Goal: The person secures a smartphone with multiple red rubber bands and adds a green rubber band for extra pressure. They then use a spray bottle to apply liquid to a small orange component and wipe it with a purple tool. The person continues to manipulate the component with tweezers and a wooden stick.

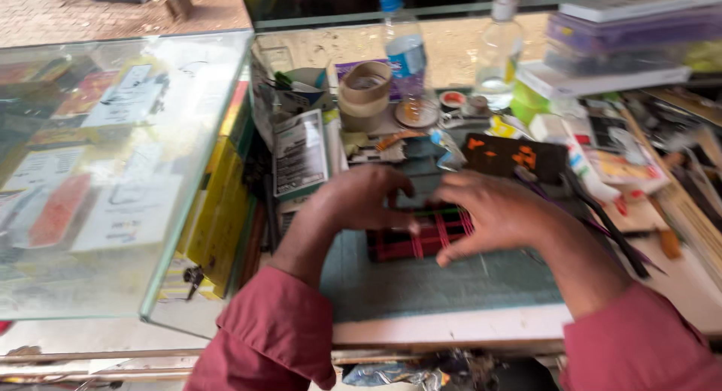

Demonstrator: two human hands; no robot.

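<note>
Both hands rest on a dark flat object (421, 237) wrapped with several red and pink rubber bands, lying on a grey-green cutting mat (421, 286). My left hand (357, 199) covers its left end, fingers curled over the top edge. My right hand (492, 210) presses on its right end, with the fingers spread across the bands. Red sleeves cover both forearms. The frame is blurred, so what the banded object is cannot be told.
A glass display case (113, 173) stands at the left. Behind the mat lie a tape roll (365, 90), two clear bottles (406, 53), a dark card with orange marks (515, 156), paper packets and small tools. Stacked boxes (624, 37) fill the back right.
</note>
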